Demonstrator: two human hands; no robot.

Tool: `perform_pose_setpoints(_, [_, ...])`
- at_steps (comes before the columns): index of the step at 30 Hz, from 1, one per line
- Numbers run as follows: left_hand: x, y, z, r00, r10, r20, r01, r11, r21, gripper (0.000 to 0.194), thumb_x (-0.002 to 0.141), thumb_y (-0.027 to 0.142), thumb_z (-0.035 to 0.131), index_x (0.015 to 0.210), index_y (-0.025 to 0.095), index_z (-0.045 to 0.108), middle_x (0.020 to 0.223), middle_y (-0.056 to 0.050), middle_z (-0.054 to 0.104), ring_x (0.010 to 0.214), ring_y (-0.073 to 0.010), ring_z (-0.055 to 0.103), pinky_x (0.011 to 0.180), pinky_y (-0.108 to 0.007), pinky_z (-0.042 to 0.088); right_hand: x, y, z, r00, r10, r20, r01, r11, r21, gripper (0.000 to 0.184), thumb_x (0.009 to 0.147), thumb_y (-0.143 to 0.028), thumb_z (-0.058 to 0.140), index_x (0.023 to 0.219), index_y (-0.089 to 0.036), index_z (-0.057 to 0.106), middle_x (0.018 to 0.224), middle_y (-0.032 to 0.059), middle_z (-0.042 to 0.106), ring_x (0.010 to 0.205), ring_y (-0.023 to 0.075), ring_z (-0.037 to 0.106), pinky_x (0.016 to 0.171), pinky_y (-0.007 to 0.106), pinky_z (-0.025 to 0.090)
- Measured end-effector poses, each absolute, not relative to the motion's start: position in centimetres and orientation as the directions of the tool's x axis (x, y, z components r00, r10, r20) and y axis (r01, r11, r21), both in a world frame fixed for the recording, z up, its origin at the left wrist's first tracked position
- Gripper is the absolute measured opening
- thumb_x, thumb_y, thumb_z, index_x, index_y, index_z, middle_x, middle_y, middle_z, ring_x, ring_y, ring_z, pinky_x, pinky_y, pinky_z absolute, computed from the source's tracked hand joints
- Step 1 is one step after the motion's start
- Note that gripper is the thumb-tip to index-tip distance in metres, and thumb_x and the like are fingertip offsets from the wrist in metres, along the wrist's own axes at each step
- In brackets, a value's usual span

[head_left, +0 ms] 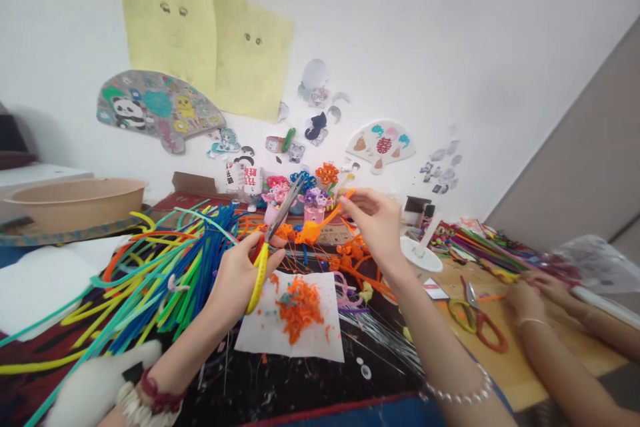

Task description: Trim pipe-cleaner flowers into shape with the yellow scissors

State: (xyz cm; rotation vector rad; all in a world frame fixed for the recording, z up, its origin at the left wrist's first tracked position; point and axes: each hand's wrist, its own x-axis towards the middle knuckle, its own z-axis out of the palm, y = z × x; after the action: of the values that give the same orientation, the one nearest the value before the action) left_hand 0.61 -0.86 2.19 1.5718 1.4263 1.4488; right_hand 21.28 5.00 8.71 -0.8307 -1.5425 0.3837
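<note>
My left hand [239, 277] is closed around the yellow handles of a pair of scissors [273, 240], whose metal blades point up and to the right. My right hand [376, 220] pinches an orange pipe-cleaner figure [315, 228] by its upper end, holding it in the air just beside the scissor blades. Below them lies a white paper sheet [260, 337] carrying a heap of orange fuzz clippings [299, 307].
A big pile of coloured pipe cleaners [165, 267] covers the left of the dark table. Another person's hands [537, 293] work at the right, near red-and-yellow scissors [475, 320] and more pipe cleaners [480, 243]. A tan bowl [75, 200] sits far left; small flower crafts [300, 197] stand at the wall.
</note>
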Motion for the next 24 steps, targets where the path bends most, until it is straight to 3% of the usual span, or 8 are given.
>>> perform_pose_setpoints(4, [1.0, -1.2, 2.6, -0.103, 0.920, 0.379, 0.245, -0.345, 0.906, 0.025, 0.068, 0.040, 0.069, 0.077, 0.020, 0.057, 0.088, -0.001, 0.068, 0.058, -0.0108, 0.050, 0.052, -0.021, 0.039, 18.1, 4.2, 9.4, -0.114, 0.827, 0.550, 0.079, 0.560, -0.825, 0.029, 0.063, -0.040, 0.077, 0.077, -0.016, 0.068, 0.067, 0.0020, 0.071, 0.056, 0.0152, 0.066, 0.056, 0.029, 0.058])
perform_pose_setpoints(12, [1.2, -1.2, 2.6, -0.117, 0.943, 0.313, 0.140, -0.296, 0.945, 0.024, 0.064, 0.032, 0.073, 0.070, 0.019, 0.054, 0.056, 0.008, 0.052, 0.047, -0.0067, 0.041, 0.046, -0.018, 0.033, 14.8, 4.2, 8.7, -0.199, 0.922, 0.332, -0.167, 0.302, -0.939, 0.036, 0.052, -0.035, 0.085, 0.073, -0.014, 0.066, 0.056, 0.0000, 0.068, 0.049, 0.0129, 0.063, 0.051, 0.025, 0.053])
perform_pose_setpoints(17, [1.2, -1.0, 2.3, -0.086, 0.958, 0.275, 0.061, -0.270, 0.961, 0.026, 0.062, 0.032, 0.075, 0.072, 0.019, 0.055, 0.049, 0.010, 0.046, 0.044, -0.0060, 0.040, 0.044, -0.017, 0.032, 14.6, 4.0, 8.6, -0.210, 0.938, 0.274, -0.193, 0.235, -0.953, 0.035, 0.050, -0.033, 0.086, 0.071, -0.014, 0.066, 0.057, -0.0001, 0.069, 0.048, 0.0116, 0.063, 0.053, 0.025, 0.053])
perform_pose_setpoints(20, [1.1, -0.8, 2.1, -0.075, 0.966, 0.249, 0.002, -0.250, 0.968, 0.025, 0.066, 0.036, 0.073, 0.069, 0.018, 0.055, 0.050, 0.008, 0.049, 0.044, -0.0060, 0.042, 0.044, -0.017, 0.032, 14.8, 4.0, 8.4, -0.201, 0.939, 0.279, -0.189, 0.242, -0.952, 0.034, 0.050, -0.034, 0.086, 0.070, -0.015, 0.066, 0.053, -0.0010, 0.067, 0.047, 0.0118, 0.062, 0.053, 0.025, 0.053])
perform_pose_setpoints(24, [1.0, -0.5, 2.0, -0.104, 0.969, 0.225, -0.056, -0.231, 0.971, 0.028, 0.069, 0.041, 0.069, 0.072, 0.018, 0.055, 0.037, 0.011, 0.041, 0.035, -0.0050, 0.035, 0.039, -0.017, 0.028, 14.9, 4.2, 8.0, -0.230, 0.923, 0.309, -0.161, 0.277, -0.947, 0.033, 0.053, -0.036, 0.084, 0.070, -0.015, 0.066, 0.053, -0.0004, 0.067, 0.047, 0.0120, 0.061, 0.052, 0.024, 0.051])
